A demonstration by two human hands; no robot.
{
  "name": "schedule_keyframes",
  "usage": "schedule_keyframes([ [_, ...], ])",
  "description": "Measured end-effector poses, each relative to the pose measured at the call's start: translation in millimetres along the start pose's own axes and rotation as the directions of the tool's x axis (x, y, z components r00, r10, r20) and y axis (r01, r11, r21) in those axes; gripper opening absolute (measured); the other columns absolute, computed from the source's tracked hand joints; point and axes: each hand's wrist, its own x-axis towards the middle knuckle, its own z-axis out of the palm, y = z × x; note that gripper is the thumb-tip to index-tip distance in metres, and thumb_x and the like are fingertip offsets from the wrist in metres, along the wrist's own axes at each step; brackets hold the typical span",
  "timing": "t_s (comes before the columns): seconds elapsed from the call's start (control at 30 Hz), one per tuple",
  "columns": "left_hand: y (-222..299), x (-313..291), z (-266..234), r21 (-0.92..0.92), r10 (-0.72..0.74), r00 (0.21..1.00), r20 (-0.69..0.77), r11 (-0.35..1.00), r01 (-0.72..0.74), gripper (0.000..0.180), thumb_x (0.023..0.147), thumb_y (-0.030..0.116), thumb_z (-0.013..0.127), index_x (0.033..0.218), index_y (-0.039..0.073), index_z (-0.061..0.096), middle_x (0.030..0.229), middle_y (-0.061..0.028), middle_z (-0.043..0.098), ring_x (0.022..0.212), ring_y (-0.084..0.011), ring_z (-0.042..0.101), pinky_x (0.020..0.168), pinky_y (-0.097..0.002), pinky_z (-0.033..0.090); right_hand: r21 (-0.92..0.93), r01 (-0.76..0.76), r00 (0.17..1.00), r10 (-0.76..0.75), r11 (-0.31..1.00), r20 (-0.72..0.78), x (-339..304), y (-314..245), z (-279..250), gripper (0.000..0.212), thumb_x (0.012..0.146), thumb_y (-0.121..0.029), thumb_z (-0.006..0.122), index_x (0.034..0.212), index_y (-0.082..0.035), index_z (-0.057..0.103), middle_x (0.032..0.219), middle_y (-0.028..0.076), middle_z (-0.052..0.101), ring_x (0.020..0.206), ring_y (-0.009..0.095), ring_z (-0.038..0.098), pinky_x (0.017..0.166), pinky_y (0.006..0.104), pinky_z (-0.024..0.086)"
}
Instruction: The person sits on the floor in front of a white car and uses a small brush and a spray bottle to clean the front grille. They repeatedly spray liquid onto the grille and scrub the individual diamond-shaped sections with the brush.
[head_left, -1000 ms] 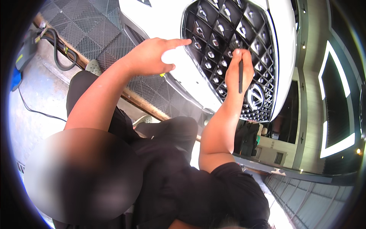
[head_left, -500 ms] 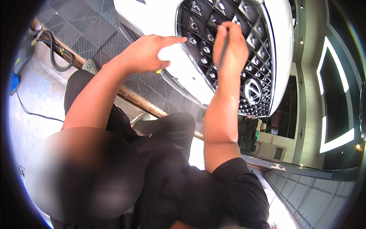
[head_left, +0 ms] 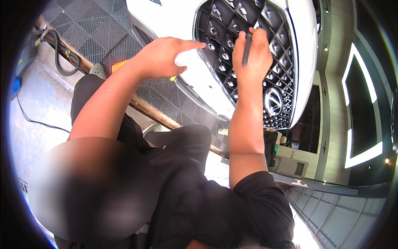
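The black car grille [head_left: 226, 35], set with small silver pieces, is in a white front bumper [head_left: 199, 68]. My right hand [head_left: 253, 54] is closed over the grille, gripping a slim dark stick-like tool [head_left: 247, 49]. Its working end is hidden by my fingers. Left of that, my left hand [head_left: 163, 58] leans at the bumper with thumb and index finger apart. The index fingertip reaches the grille's left edge. My other left fingers are tucked out of sight, and white shows between thumb and index. A round emblem [head_left: 273, 101] sits low in the grille.
Grey ribbed floor tiles [head_left: 89, 41] lie at the far left, bordered by a wooden strip [head_left: 145, 108]. A black hose [head_left: 62, 62] and a thin cable [head_left: 39, 121] rest on the left. Something orange [head_left: 119, 65] shows behind my left forearm. My bent knee [head_left: 192, 137] is below the bumper.
My right hand has shifted slightly down and right on the grille, and the dark tool has tilted more upright. An orange patch has appeared behind my left forearm. My left hand stays nearly still.
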Motion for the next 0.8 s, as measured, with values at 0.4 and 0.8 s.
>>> schedule_keyframes([
  [0.4,-3.9,-0.8,3.3,0.018,0.044,0.999,-0.014,0.999,-0.044,0.076,0.076,0.008,0.076,0.15,0.015,0.059,0.13,-0.0177,0.073,0.113,-0.0413,0.07,0.103,-0.0472,0.055,-0.011,-0.073,0.997,0.072,0.997,-0.02,-0.9,4.1,2.4,0.018,0.095,-0.02,0.072,0.103,-0.006,0.064,0.099,0.016,0.075,0.087,0.039,0.074,0.076,0.047,0.059],
  [0.8,-8.3,-1.4,6.6,0.013,0.109,0.987,-0.118,0.994,-0.108,0.076,0.082,0.018,0.074,0.155,0.024,0.054,0.116,-0.0187,0.074,0.109,-0.0403,0.069,0.101,-0.0507,0.053,0.091,-0.198,0.979,0.2,0.976,-0.022,-33.7,18.0,-69.1,0.018,0.092,-0.014,0.078,0.103,-0.001,0.073,0.097,0.012,0.072,0.073,0.023,0.065,0.068,0.0359,0.054],
])
